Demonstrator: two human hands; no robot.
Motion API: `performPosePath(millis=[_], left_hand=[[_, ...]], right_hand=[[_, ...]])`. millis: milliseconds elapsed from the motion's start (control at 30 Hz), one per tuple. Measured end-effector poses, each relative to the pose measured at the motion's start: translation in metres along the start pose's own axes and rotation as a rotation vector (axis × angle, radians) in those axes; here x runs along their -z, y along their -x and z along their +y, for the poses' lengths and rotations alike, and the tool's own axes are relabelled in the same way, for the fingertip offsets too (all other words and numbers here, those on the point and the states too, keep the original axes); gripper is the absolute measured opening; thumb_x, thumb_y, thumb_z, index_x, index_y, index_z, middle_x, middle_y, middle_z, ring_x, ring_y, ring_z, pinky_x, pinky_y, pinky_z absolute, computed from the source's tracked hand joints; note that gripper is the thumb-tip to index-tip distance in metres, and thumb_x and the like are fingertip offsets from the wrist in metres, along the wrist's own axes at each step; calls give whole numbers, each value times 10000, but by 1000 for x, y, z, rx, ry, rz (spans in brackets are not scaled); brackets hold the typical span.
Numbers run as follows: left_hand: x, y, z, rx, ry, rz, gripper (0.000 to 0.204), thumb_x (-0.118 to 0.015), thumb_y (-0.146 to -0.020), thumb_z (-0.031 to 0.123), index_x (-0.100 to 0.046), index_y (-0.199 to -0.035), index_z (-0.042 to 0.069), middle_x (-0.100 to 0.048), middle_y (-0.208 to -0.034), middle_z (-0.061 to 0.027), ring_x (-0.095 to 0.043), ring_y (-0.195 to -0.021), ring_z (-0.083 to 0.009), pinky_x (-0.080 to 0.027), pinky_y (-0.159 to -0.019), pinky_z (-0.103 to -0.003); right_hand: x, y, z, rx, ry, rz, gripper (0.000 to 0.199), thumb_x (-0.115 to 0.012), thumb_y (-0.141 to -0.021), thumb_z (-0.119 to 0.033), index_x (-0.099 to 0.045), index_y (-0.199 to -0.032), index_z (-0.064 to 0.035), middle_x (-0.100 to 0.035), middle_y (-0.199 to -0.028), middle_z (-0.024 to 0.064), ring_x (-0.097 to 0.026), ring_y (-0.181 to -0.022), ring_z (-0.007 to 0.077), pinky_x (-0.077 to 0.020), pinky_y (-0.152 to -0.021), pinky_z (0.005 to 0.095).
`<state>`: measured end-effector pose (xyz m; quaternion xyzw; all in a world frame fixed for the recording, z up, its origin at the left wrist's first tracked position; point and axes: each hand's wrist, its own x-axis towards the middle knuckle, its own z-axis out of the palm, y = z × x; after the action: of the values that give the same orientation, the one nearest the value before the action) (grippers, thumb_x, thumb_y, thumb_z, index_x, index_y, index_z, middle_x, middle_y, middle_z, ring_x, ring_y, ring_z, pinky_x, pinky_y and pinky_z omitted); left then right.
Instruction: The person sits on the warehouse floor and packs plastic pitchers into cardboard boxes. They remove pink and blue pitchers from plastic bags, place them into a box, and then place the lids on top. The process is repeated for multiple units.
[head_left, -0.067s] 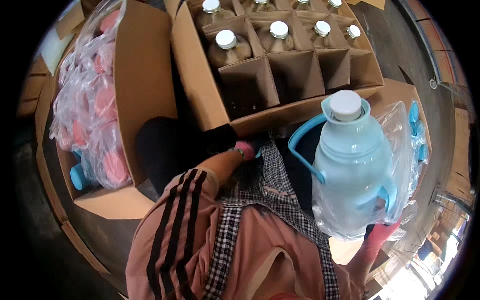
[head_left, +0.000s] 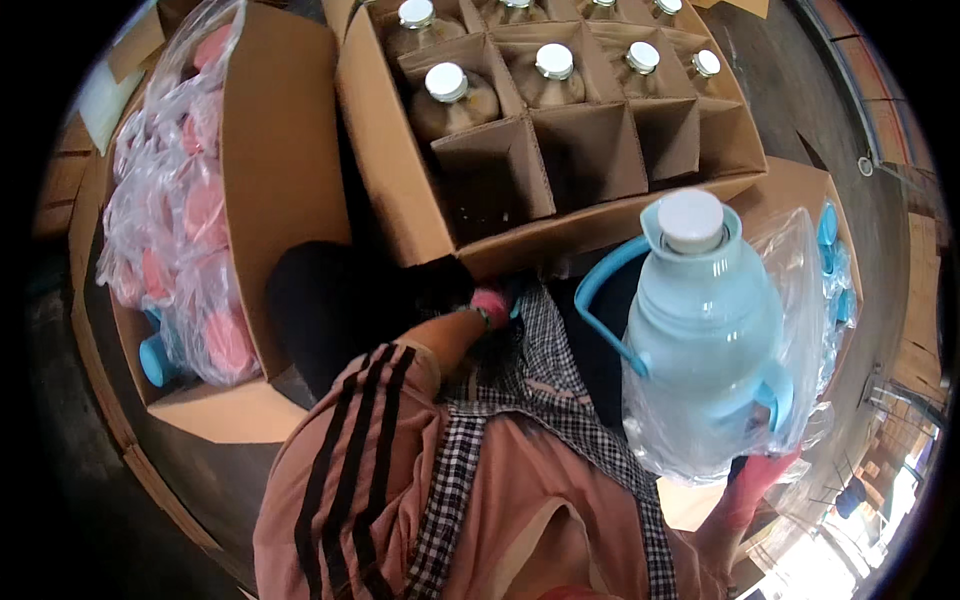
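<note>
— Where is the flask?

— The pale blue flask point(head_left: 705, 340) stands upright at the person's right, half inside a clear plastic bag point(head_left: 800, 330). It has a white cap point(head_left: 690, 220) on top and a blue handle point(head_left: 600, 300) curving off its left side.

— What holds it?

— The right hand point(head_left: 755, 480), in a pink glove, sits under the base of the flask and supports it through the bag. The fingers are mostly hidden by the plastic, so the exact closure cannot be told; the hand bears the load.

— And the left hand?

— The left hand point(head_left: 490, 303), also pink-gloved, reaches down just below the front wall of the divided carton point(head_left: 420, 210). Its grip cannot be told; the fingers are in shadow.

— What surrounds it?

— The divided carton lies directly ahead. Several cells hold brown flasks with white caps point(head_left: 447, 82); the near cells are open. To the left, a second carton point(head_left: 280, 140) holds bagged pink lids point(head_left: 205, 210). More blue parts in bags point(head_left: 830, 260) lie behind the held flask at right.
</note>
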<state>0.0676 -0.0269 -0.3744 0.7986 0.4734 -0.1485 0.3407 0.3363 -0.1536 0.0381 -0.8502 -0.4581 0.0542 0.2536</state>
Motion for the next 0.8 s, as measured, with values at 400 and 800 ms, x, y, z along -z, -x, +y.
performPosePath(millis=[400,800], left_hand=[[-92,-59,-34,-166,525,183,270,-415,-818,200,-461,-1048,66,-507,-888,-158,-486,-803,-284,-413,-698,-387],[-11,1,-25,-453,374,-23,335,-503,-772,296,-526,-1060,126,-392,-1189,-181,-401,-1062,-362,-316,-916,-439]], right_hand=[[-11,-16,-49,-160,-110,86,306,-612,-657,-146,-554,-902,28,-579,-833,91,-555,-759,199,-428,-708,307],[-5,-1,-55,-119,-110,10,446,-644,-659,-262,-536,-944,63,-580,-874,123,-552,-803,206,-419,-750,322]])
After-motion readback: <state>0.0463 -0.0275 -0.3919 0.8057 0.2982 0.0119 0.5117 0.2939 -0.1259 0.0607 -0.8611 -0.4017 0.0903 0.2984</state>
